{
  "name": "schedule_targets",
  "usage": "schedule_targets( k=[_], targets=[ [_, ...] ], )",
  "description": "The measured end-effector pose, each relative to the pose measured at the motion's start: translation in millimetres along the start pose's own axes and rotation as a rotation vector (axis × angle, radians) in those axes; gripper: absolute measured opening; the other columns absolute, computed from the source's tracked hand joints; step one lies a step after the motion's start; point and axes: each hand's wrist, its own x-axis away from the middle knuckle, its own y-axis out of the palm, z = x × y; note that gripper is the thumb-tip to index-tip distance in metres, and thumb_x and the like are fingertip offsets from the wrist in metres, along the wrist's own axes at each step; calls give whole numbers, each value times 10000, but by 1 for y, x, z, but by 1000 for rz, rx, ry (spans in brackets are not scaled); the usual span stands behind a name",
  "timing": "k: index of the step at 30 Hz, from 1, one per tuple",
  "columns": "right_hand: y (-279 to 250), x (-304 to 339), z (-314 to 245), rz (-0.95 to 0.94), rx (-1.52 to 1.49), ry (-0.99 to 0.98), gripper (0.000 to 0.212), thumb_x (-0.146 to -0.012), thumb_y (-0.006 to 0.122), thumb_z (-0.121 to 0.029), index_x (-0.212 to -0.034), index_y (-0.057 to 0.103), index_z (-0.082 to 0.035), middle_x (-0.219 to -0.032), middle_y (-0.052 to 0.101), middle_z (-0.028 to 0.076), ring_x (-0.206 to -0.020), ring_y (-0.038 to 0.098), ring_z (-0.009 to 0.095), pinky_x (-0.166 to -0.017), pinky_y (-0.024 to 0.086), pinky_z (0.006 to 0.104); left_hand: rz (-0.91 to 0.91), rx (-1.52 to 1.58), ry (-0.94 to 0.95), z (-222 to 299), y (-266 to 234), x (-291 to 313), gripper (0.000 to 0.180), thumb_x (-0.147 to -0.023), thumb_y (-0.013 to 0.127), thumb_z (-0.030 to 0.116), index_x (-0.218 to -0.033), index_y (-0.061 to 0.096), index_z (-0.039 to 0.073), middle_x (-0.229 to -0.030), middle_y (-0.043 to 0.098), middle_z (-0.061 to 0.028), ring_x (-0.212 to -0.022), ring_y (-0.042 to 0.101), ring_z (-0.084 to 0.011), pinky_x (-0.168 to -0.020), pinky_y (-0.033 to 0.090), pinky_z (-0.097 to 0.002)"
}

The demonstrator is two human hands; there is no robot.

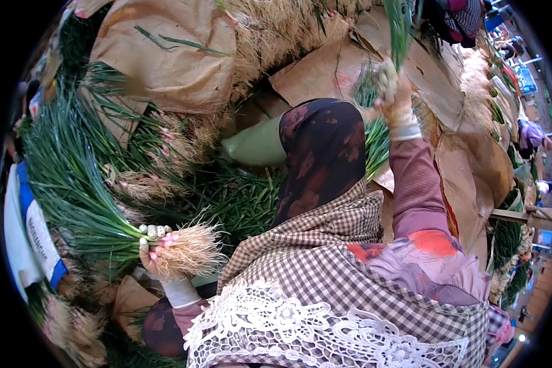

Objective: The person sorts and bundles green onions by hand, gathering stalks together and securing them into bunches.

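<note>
My left hand (155, 246), its fingers covered in pale wrapping, is closed round a thick bunch of spring onions (113, 224). Their pink bulbs and pale, bushy roots stick out to the right of the hand, and the long green leaves fan out to the upper left. Raised beyond my right knee, my right hand (394, 92) is closed round a smaller bundle of green onion leaves (398, 34), which point upward. The lower end of that bundle is mostly hidden by the fingers. White bands circle both wrists.
Loose onions with roots (159, 150) are heaped at the left. Cut green leaves (245, 196) cover the ground by my green boot (254, 144). Brown sheets (172, 55) lie over root piles (282, 37). A blue-and-white sack (34, 227) stands far left; another person (451, 21) is at the top right.
</note>
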Motion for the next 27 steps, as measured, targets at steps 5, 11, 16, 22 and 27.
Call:
schedule_targets(
  k=[5,11,16,22,27],
  targets=[
    [-107,57,133,509,313,347,285,-825,552,-305,-904,503,-35,-671,511,33,-508,488,210,-364,369,372,-36,-155,-15,11,19,3,204,-883,455,187,-1037,465,53,-841,505,-48,-831,492,-185,-832,420,-372],
    [-42,32,92,384,429,437,351,-788,540,-425,-900,612,-101,-782,572,77,-643,501,174,-606,429,314,449,-450,118,33,10,3,271,-798,509,154,-1029,524,14,-774,565,-72,-717,547,-201,-741,457,-354],
    [144,-46,-14,-530,395,-136,312,-905,460,-283,-1129,535,-80,-924,595,10,-817,565,103,-728,438,241,553,-146,46,13,-12,-10,277,-811,502,152,-1027,560,-13,-810,611,-111,-756,582,-280,-790,472,-463],
    [373,31,69,-1295,641,104,331,-877,492,-308,-1077,565,-55,-917,631,48,-737,571,122,-639,470,247,267,61,69,16,-8,5,275,-818,494,155,-1037,557,0,-820,600,-95,-797,562,-263,-843,435,-439],
    [471,112,179,-886,1310,-5,624,-730,665,-397,-1203,479,-35,-1172,542,170,-1108,510,288,-949,378,353,254,84,85,25,-5,15,256,-803,503,125,-1030,531,10,-822,590,-112,-781,572,-255,-842,438,-436]
  ],
)
